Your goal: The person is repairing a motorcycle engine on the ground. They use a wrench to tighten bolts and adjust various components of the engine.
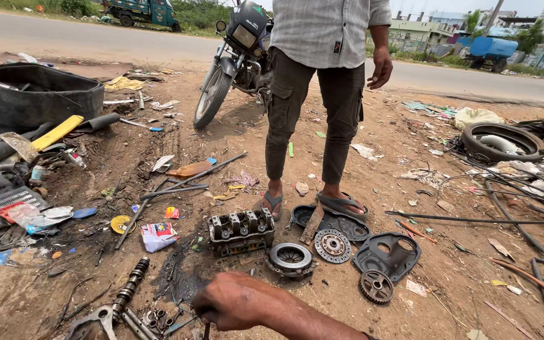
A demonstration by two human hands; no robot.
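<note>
A motorcycle (pixel 234 60) and a standing person (pixel 322 94) loom beyond the cylinder head (pixel 241 232) and clutch plate (pixel 332 245) on oily dirt. Nearest, one hand (pixel 237 302), side unclear, clenches a thin tool shaft (pixel 206 330) beside the camshaft (pixel 130 289); a firm, square grip seems wise.

I'm outdoors in flat daylight on oily dirt ground (pixel 410 189). At twelve o'clock a motorcycle (pixel 234 56) stands before a paved road (pixel 64 34); at two, low buildings (pixel 423 28); at three, old tyres (pixel 502 141).
</note>
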